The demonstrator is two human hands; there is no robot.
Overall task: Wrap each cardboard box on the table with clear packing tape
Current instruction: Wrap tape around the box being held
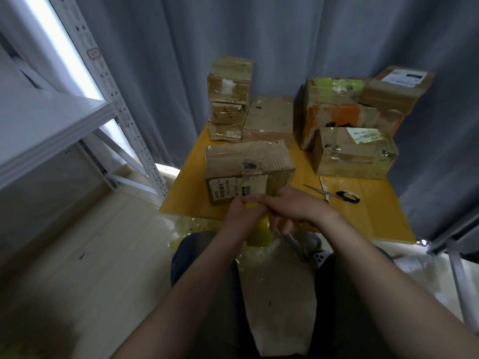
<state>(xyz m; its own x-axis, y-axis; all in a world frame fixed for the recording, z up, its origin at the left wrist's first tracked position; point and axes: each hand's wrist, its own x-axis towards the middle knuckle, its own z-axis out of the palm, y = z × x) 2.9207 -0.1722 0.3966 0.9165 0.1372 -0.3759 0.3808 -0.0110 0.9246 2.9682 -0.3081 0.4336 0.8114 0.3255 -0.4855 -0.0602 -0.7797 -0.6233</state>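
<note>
While both hands work low in the middle of the frame, just off the near edge of the table, the step in hand looks like freeing the tape's end before the next wrap. The left hand has its fingers curled round the yellowish roll of tape, which hangs just below the table edge. The right hand pinches at the roll's upper rim with thumb and forefinger, its other fingers loosely curled — whether it has the loose end I cannot tell. The box to be wrapped lies right behind the hands at centre frame, labelled side toward the person, with some tape already across it. To do this well, peel the end off square, keep it from folding on itself, then press it firmly onto the near face before pulling — a steady left grip should let the roll turn freely. Scissors lie right of centre, seemingly within reach for the cut. More boxes wait in the upper middle and right.
</note>
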